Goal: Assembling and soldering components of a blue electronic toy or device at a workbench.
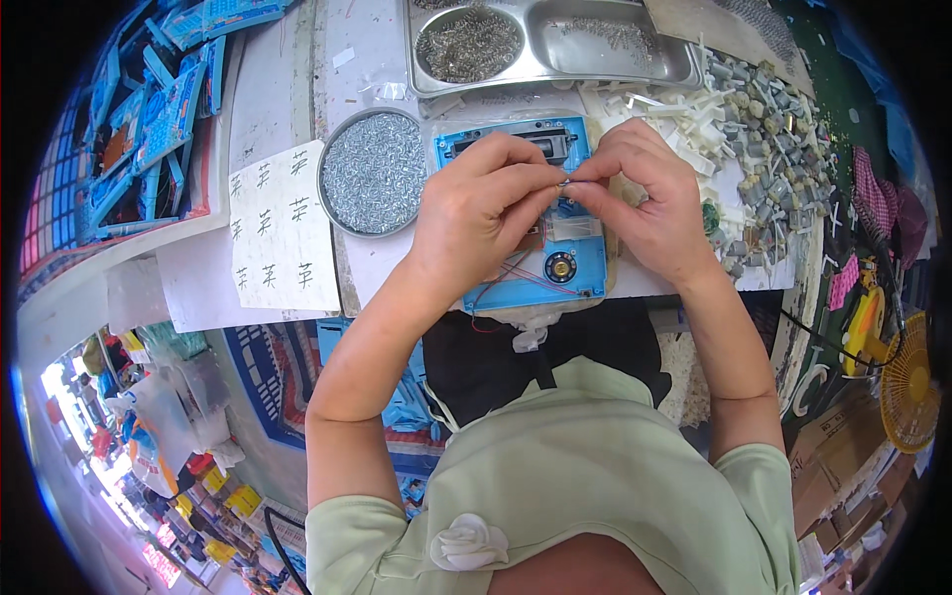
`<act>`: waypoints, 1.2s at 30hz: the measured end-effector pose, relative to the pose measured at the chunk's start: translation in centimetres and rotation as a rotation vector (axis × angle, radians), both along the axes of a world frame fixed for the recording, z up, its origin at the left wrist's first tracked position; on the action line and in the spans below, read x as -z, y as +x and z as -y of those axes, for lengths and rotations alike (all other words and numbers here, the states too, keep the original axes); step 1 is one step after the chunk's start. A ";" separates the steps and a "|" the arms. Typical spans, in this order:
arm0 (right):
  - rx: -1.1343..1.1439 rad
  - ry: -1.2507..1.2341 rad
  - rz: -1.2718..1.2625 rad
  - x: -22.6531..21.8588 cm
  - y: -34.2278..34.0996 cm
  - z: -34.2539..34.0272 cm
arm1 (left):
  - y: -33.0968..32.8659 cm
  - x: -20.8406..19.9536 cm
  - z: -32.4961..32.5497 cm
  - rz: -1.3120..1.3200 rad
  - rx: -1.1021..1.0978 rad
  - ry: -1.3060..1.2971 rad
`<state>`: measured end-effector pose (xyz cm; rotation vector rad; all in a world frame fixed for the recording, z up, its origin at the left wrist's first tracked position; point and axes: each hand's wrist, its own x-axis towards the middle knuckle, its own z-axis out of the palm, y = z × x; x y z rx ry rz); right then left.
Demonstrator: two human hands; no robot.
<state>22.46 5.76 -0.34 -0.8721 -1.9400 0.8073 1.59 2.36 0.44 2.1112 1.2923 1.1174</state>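
1. While the blue plastic casing [593, 279] lies open on the table [278, 109], the left hand [478, 210] and right hand [645, 190] meet above its middle.
2. Each grip is pinched together on one tiny dark part [565, 182], too small to name.
3. Nearer the person, the casing holds a round speaker [560, 266] beside red wires [516, 270].
4. Left of the casing, silvery screws [373, 171] fill a round tray [369, 235].
5. Beyond the casing, springs [469, 45] lie in a metal tray [555, 74].

We wear a pale green top [595, 466] | white rose ornament [468, 541] on its front | short left sleeve [352, 543] left of the rose | short right sleeve [759, 506] and curved neckline [593, 531] right of it
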 end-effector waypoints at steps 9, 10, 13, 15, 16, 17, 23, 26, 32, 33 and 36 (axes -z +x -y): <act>0.047 -0.028 0.059 0.3 0.1 0.8 | 0.1 0.1 0.2 0.161 -0.082 -0.183; 0.073 -0.031 0.074 0.4 0.1 0.9 | 0.3 0.0 0.3 0.184 -0.113 -0.229; 0.136 0.013 0.086 0.3 -0.6 0.7 | 0.6 0.0 0.1 0.233 -0.134 -0.208; 0.154 0.055 0.091 0.3 -1.2 0.7 | 0.7 0.3 0.0 0.224 -0.125 -0.182; 0.154 0.073 0.096 0.5 -1.4 0.7 | 0.7 0.3 -0.1 0.220 -0.119 -0.169; 0.154 0.092 0.102 0.7 -1.4 0.8 | 0.7 0.1 -0.2 0.198 -0.115 -0.181; 0.023 0.211 0.292 -0.9 -0.4 5.1 | 1.5 -1.3 0.2 0.038 -0.123 -0.206; 0.055 0.116 0.215 -2.2 2.5 7.0 | 1.7 -0.2 0.0 -0.149 -0.076 -0.008; 0.935 -0.315 -0.086 -2.6 16.7 11.0 | 2.2 0.4 1.0 -0.297 -0.031 0.094; 0.952 -0.303 -0.291 -2.1 19.4 11.2 | 2.1 0.6 1.1 -0.297 -0.027 0.104; 1.000 -0.330 -0.662 -1.9 24.6 11.6 | 1.9 1.0 0.8 -0.275 -0.009 0.126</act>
